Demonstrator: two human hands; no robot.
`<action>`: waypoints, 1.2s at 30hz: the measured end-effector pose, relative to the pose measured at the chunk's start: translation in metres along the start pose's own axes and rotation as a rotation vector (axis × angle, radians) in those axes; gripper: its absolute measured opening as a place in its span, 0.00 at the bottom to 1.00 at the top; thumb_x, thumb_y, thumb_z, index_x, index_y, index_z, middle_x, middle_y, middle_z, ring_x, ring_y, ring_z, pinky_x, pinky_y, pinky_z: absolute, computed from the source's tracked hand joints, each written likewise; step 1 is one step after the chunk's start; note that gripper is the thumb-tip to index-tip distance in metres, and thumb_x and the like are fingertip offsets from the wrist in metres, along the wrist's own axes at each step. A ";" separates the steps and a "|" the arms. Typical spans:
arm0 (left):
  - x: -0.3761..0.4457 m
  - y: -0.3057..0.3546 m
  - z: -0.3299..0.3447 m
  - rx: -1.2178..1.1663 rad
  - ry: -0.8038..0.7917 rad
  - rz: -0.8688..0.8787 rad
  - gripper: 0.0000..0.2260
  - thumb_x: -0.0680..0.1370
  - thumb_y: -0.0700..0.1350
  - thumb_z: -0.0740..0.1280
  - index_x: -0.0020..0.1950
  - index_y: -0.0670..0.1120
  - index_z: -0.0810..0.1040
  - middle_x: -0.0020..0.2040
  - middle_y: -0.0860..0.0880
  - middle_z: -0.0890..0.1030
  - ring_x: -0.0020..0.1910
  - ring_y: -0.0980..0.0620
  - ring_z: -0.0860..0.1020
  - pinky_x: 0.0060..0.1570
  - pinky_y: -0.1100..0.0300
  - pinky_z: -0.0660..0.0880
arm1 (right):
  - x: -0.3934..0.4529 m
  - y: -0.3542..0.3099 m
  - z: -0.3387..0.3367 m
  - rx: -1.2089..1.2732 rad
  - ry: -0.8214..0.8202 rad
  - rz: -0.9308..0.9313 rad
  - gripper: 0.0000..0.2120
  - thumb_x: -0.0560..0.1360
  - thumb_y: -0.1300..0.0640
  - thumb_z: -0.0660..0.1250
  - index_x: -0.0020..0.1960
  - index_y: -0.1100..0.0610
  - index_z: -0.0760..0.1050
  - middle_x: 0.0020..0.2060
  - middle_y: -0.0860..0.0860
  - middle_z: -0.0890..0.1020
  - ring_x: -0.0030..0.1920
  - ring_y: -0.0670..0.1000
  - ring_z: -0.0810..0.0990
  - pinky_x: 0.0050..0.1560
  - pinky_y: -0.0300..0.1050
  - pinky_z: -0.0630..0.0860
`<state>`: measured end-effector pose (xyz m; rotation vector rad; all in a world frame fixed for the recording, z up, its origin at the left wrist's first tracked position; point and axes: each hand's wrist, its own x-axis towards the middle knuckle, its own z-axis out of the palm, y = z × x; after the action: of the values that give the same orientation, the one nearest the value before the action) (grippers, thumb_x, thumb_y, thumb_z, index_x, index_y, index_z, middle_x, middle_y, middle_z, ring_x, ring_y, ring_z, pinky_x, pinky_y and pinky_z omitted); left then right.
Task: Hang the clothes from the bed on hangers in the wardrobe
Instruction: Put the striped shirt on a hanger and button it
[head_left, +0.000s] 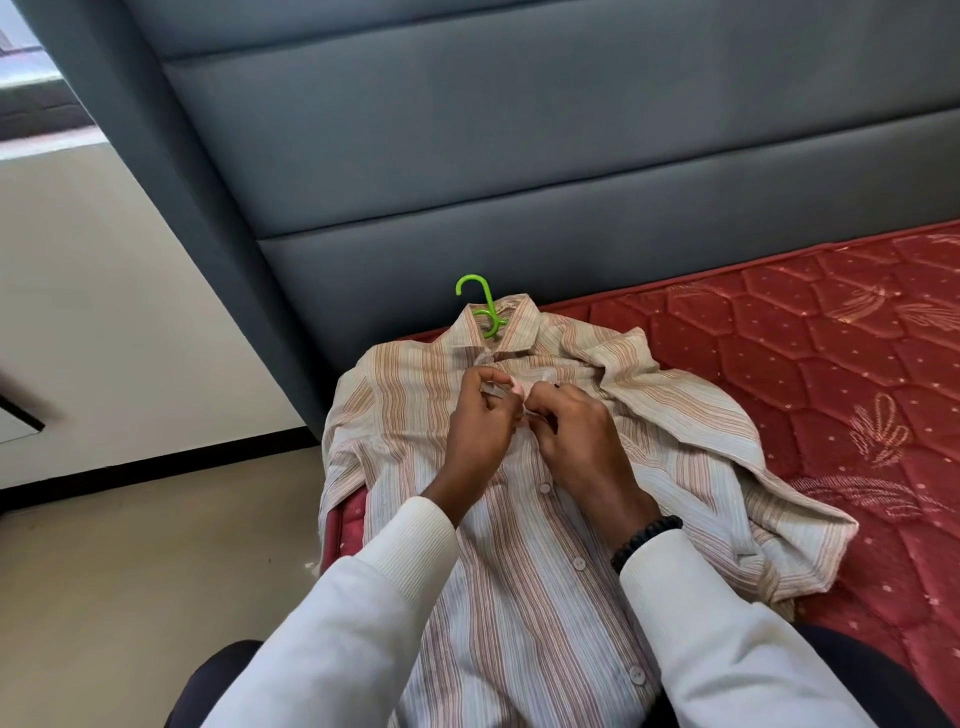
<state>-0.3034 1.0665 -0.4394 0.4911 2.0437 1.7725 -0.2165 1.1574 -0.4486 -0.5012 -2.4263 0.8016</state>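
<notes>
Now both hands, left hand (480, 410) and right hand (569, 423), pinch the shirt (519, 571) placket.

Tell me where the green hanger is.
Head view, centre: the green hanger sits inside the striped shirt, its hook poking out of the collar toward the grey headboard.

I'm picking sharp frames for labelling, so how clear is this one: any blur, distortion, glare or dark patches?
Head view: wide-angle bending tilts the grey headboard; soft, even daylight, no hard shadows or glare; the striped shirt, green hanger hook, left hand and right hand are sharp; the window at top left is blurred and washed out.
</notes>
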 end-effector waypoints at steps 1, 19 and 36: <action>0.002 0.000 0.000 -0.005 0.002 -0.008 0.09 0.79 0.40 0.66 0.55 0.54 0.73 0.40 0.46 0.81 0.41 0.48 0.81 0.50 0.44 0.80 | 0.000 0.001 0.000 0.005 0.013 0.006 0.06 0.77 0.62 0.69 0.46 0.52 0.76 0.40 0.50 0.76 0.41 0.50 0.74 0.39 0.47 0.72; 0.014 -0.013 -0.017 0.636 -0.207 0.399 0.07 0.81 0.45 0.65 0.54 0.46 0.82 0.43 0.52 0.83 0.40 0.58 0.78 0.40 0.65 0.73 | 0.002 0.007 0.005 0.142 0.147 0.115 0.07 0.74 0.67 0.70 0.44 0.57 0.80 0.40 0.47 0.81 0.42 0.43 0.78 0.45 0.35 0.75; -0.001 -0.021 -0.015 0.450 0.015 0.230 0.08 0.81 0.43 0.65 0.58 0.51 0.70 0.45 0.54 0.79 0.43 0.58 0.78 0.37 0.62 0.73 | 0.002 0.020 0.000 -0.025 -0.187 0.277 0.10 0.74 0.55 0.73 0.51 0.48 0.74 0.45 0.47 0.80 0.46 0.50 0.80 0.44 0.49 0.78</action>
<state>-0.3105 1.0505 -0.4580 0.8749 2.4883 1.4220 -0.2143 1.1736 -0.4604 -0.8182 -2.5747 0.9711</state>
